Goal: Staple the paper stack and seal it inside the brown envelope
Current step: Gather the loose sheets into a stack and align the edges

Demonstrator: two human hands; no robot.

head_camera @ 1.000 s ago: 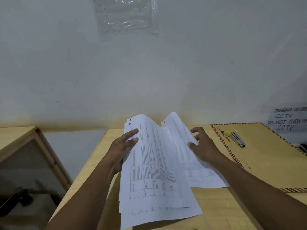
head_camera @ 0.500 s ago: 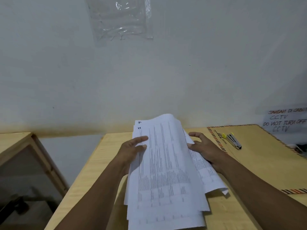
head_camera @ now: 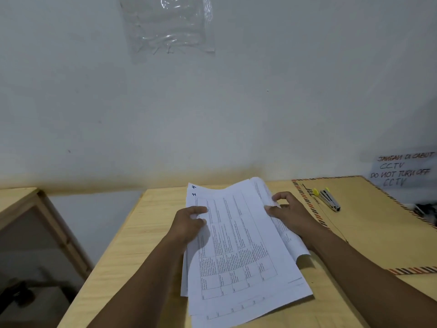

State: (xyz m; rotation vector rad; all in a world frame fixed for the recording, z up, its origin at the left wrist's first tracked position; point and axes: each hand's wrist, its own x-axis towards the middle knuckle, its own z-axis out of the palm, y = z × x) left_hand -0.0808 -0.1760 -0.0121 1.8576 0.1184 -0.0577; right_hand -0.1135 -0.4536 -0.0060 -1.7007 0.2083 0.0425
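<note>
Lengthwise, paper stack (head_camera: 236,245) points toward wall (head_camera: 212,114) — left hand (head_camera: 189,222), right hand (head_camera: 292,215) grips clamped on its side edges.

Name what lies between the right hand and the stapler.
In the head view, only the brown envelope with its striped border separates right hand from stapler.

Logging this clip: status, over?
Left hand, right hand grip paper stack, sheets uneven. Stapler on envelope, untouched. Nothing blocking.
</note>
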